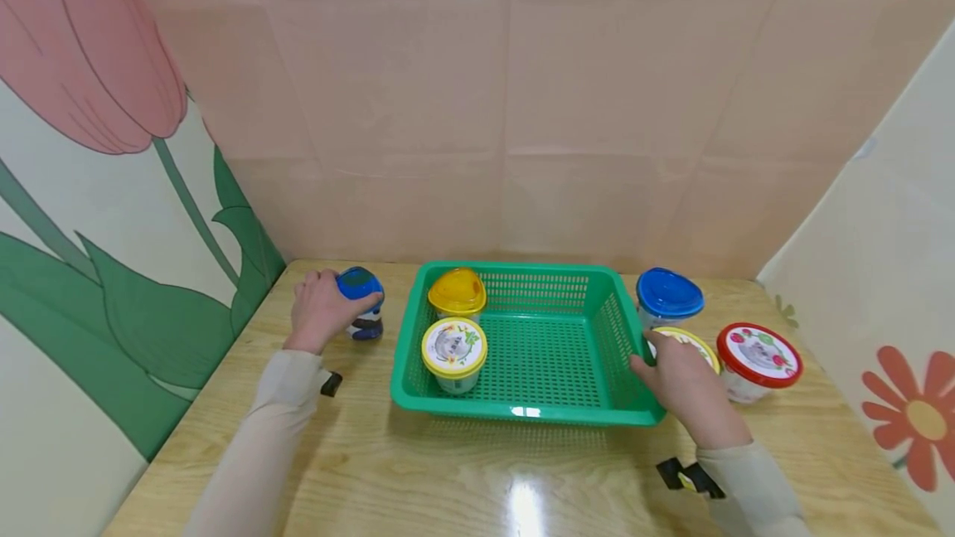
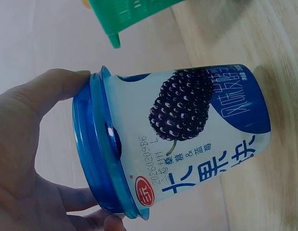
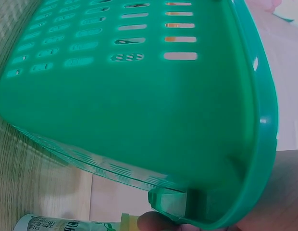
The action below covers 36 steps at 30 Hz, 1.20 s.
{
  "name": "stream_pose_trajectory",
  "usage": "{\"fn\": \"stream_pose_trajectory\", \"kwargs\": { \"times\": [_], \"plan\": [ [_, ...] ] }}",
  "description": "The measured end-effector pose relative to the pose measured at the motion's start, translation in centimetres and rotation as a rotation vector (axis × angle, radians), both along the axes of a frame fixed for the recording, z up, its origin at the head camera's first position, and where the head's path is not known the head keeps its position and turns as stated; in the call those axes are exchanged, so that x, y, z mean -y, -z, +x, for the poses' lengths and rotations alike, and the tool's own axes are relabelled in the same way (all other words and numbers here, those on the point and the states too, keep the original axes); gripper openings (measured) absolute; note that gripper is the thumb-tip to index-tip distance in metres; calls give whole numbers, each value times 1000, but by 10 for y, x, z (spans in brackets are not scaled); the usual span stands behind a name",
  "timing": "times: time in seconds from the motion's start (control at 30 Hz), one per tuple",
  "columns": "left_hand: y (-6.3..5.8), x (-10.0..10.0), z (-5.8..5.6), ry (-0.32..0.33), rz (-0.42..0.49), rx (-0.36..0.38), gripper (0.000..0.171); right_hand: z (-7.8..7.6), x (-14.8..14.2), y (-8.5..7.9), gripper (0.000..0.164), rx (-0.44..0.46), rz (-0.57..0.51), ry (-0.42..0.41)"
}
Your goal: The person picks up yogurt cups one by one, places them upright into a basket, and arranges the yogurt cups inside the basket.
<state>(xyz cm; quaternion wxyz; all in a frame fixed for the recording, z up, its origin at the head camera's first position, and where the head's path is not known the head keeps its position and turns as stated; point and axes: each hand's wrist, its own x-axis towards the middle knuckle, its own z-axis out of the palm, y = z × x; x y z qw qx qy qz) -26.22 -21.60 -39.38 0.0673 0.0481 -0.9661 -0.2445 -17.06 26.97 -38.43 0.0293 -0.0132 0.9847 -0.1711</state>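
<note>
While the left hand (image 1: 317, 313) pinches a berry-print cup (image 2: 182, 125) by its blue lid (image 2: 97, 149), left of the green basket (image 1: 515, 414) on the tabletop (image 1: 433, 483), we see the right hand (image 1: 688, 386) over a yellow-lidded cup (image 1: 701, 341) just beyond the basket's right end; we cannot tell whether that hand pinches it. Inside the basket's left side we find two yellow-topped tubs (image 1: 455, 350); farther right stands a red-lidded tub (image 1: 761, 357).

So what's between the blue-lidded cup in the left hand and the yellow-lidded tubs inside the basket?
A narrow strip of bare tabletop, then the left side of the green basket; the head view shows it.
</note>
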Motion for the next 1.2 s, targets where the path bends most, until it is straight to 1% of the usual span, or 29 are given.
{"fn": "stream_pose_trajectory", "kwargs": {
  "times": [0.23, 0.43, 0.57, 0.73, 0.87, 1.2],
  "plan": [
    [-5, -3, 2, 4, 6, -25, 95, -1, -1, 2, 61, 6, -5, 1],
    [-10, -6, 2, 6, 9, -30, 97, -2, -1, 2, 60, -4, 0, 1],
    [-13, -9, 3, 6, 3, -45, 96, -3, -1, 2, 61, 5, -2, 8],
    [-15, -11, 4, 8, 14, -65, 93, -3, -1, 3, 62, 18, -3, 12],
    [-17, -15, 5, 5, 28, -72, 95, -3, 0, 3, 62, 28, -5, 17],
    [-19, -19, 6, 2, 43, -73, 93, -2, 0, 2, 62, 11, 1, 11]
  ]
}}
